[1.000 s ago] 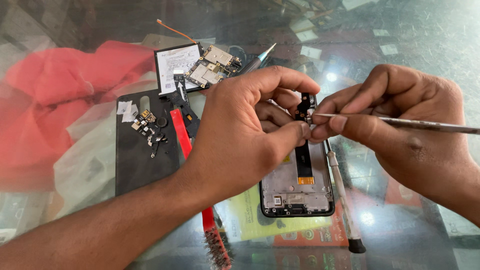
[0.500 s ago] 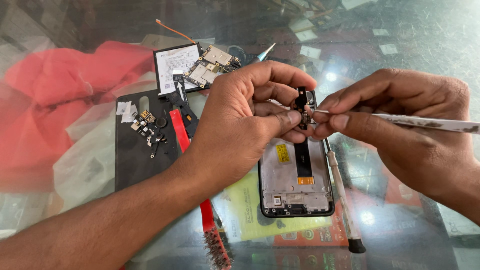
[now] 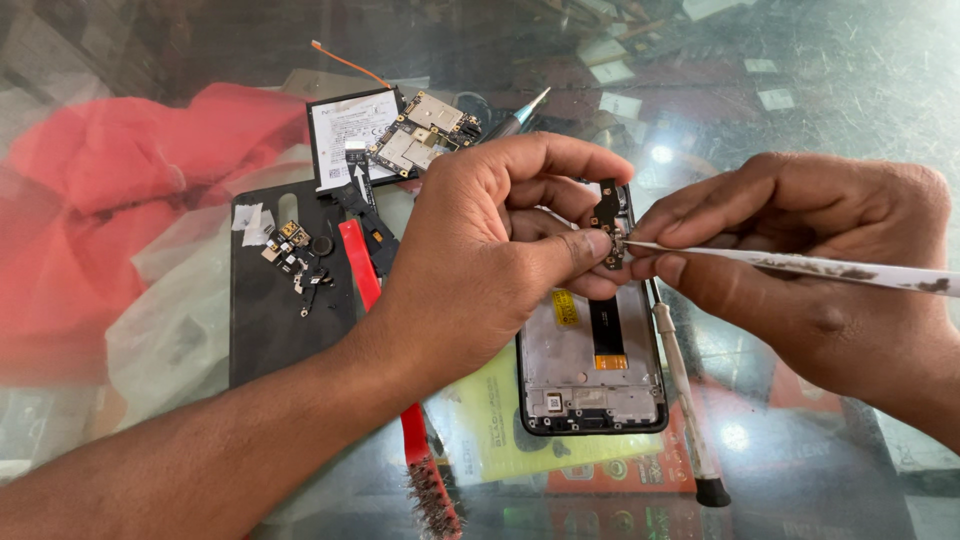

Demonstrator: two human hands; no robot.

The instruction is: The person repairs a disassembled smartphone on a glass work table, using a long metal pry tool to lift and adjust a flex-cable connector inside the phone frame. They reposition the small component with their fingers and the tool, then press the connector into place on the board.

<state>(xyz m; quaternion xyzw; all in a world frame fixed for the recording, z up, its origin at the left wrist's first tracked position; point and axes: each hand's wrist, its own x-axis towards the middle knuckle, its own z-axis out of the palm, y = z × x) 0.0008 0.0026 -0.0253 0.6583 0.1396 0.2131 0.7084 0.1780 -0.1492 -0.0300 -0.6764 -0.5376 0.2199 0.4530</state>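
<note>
A: Cloth [image 3: 120,170], red, lies far left on the glass worktop [image 3: 820,90]. Right of it?

B: A black mat [image 3: 270,330] with tiny loose parts, then a red-handled brush [image 3: 395,340] running near to far. Farther off sit a flat battery [image 3: 340,135] and a circuit board [image 3: 420,135].

A: And the left hand [image 3: 480,260]?

B: It is closed in a pinch, thumb and fingertips gripping a small black board [image 3: 606,215]. That piece is held up above the far end of the open phone frame [image 3: 590,370], its long axis running near to far, roughly upright in the view.

A: The right hand [image 3: 800,270]?

B: Closed around a thin white-handled tool [image 3: 800,265]. The tool's long axis runs left to right, tip pointing left and meeting the small board's right edge, just beside the left thumb.

A: So which hand is nearer the piece?

B: The left holds it; the right reaches it only through the tool tip. A slim screwdriver [image 3: 680,390] lies on the worktop along the frame's right side.
</note>
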